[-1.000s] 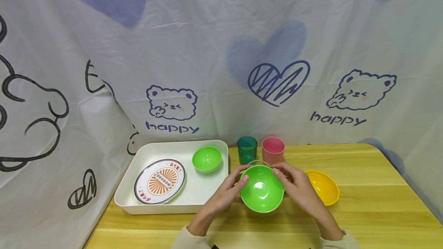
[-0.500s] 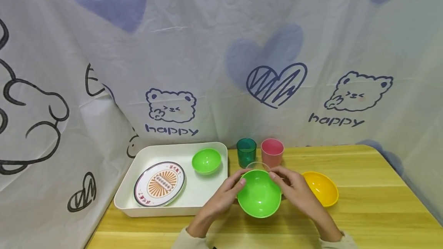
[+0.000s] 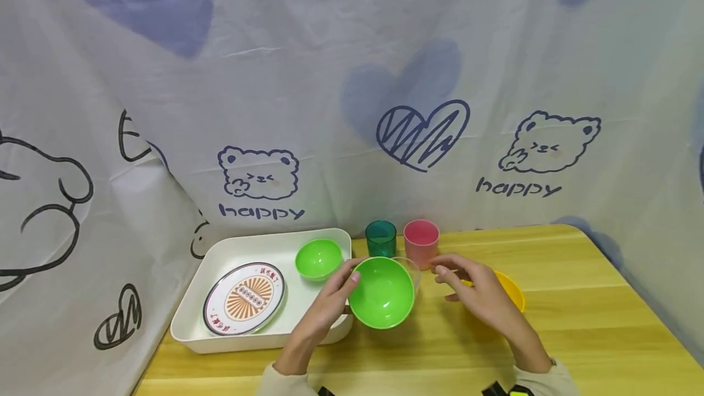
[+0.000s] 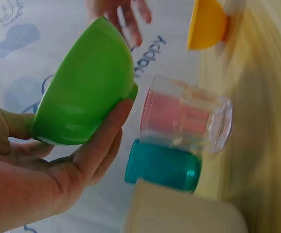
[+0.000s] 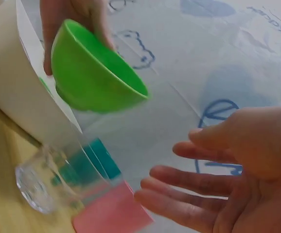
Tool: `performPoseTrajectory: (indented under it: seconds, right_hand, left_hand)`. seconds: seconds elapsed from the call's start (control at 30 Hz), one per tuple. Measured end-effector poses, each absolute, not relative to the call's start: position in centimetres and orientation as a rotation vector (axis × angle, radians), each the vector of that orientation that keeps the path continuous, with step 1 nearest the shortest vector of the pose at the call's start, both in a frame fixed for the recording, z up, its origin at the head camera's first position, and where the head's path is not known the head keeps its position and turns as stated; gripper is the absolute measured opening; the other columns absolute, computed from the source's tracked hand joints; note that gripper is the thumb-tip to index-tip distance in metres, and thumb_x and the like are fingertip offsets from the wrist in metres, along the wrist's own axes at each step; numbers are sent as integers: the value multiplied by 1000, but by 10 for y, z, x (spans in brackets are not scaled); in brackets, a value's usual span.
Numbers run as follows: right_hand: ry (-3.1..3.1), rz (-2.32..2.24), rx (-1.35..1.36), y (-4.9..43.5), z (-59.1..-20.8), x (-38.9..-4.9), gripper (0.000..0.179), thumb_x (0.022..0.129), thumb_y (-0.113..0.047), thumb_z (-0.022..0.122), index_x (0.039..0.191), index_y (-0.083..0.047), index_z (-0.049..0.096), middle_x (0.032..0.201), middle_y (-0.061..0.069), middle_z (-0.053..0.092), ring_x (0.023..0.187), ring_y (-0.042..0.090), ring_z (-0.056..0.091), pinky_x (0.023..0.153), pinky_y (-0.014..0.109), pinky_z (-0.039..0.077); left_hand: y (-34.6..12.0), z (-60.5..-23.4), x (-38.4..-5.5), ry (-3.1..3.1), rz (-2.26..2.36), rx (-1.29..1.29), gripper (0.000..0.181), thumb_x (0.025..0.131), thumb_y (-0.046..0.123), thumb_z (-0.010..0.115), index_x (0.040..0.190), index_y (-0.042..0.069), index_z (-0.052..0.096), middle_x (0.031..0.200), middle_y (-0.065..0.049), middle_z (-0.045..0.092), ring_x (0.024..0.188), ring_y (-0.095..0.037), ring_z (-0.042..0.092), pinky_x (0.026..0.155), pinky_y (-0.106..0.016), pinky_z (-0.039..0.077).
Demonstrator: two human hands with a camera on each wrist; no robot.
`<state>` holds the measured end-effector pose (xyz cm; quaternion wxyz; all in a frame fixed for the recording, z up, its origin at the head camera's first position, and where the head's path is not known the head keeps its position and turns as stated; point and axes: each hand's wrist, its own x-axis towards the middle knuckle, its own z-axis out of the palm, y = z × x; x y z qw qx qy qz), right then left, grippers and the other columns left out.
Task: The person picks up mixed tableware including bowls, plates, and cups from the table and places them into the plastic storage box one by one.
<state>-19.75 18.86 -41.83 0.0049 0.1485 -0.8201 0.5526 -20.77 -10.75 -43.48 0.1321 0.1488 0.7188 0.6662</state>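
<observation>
My left hand (image 3: 326,303) grips a green bowl (image 3: 382,293) by its left side, thumb over the rim and fingers under its base. In the left wrist view the bowl (image 4: 89,87) hangs tilted above the table. To the right, my right hand (image 3: 477,291) holds nothing; its fingers are loosely bent and apart from the bowl. A yellow bowl (image 3: 513,291) sits partly hidden behind that hand. Just beyond the held bowl stands a clear glass (image 4: 189,114), mostly covered by it in the head view.
A white tray (image 3: 187,329) on the left holds a second green bowl (image 3: 318,260) and a round patterned plate (image 3: 244,298). Along the back of the wooden table (image 3: 577,298) stand a teal cup (image 3: 381,239) and a pink cup (image 3: 421,243), in front of a printed curtain (image 3: 330,78).
Both hands held the green bowl before. The right hand has let go and moved aside to the right, while the left hand has carried the bowl left, closer to the tray.
</observation>
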Motion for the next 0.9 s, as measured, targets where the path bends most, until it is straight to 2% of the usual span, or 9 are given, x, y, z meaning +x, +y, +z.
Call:
performPoseTrajectory:
  seconds: [0.07, 0.2, 0.4, 0.53, 0.7, 0.9]
  right_hand:
    - [-2594, 1600, 449, 192, -419, -198, 25, 106, -20, 60, 126, -8, 68, 119, 12, 71, 101, 28, 70, 71, 31, 64]
    - [-2642, 1371, 436, 197, -420, -199, 24, 105, -20, 62, 125, -10, 69, 120, 10, 71, 105, 28, 68, 84, 42, 63]
    - [-2702, 1118, 468, 212, -428, -205, 30, 101, -14, 67, 129, -2, 66, 125, 17, 68, 114, 39, 63, 95, 58, 55]
    - [-2758, 987, 462, 223, -436, -209, 35, 98, -11, 70, 130, 0, 63, 128, 22, 65, 118, 46, 58, 101, 65, 46]
    - [-2827, 876, 375, 238, -442, -212, 41, 96, -10, 71, 134, 1, 59, 129, 29, 60, 116, 53, 53, 99, 70, 43]
    - [-2868, 833, 292, 251, -448, -213, 43, 97, -11, 70, 135, 4, 57, 128, 35, 57, 113, 56, 51, 95, 70, 45]
  left_hand:
    - [-115, -433, -209, 2097, 1956, 382, 45, 113, 25, 38, 154, 6, 40, 146, -25, 47, 114, -30, 61, 84, -47, 60]
    - [-127, -426, -217, 2112, 2030, 293, 45, 113, 21, 38, 154, 3, 37, 142, -29, 47, 109, -29, 63, 86, -53, 60]
    - [-144, -410, -239, 2114, 2128, 127, 42, 110, 13, 38, 151, 1, 40, 136, -34, 47, 99, -29, 65, 85, -57, 60]
    - [-158, -404, -255, 2096, 2123, -1, 45, 108, 9, 39, 152, 0, 36, 139, -35, 43, 106, -35, 60, 88, -60, 59]
    - [-167, -401, -278, 2036, 2163, -182, 49, 105, 6, 38, 154, 1, 32, 148, -33, 34, 121, -44, 49, 92, -61, 56]
    - [-173, -404, -298, 2077, 2095, -254, 52, 104, 4, 34, 155, -1, 27, 148, -35, 31, 126, -50, 46, 91, -60, 56]
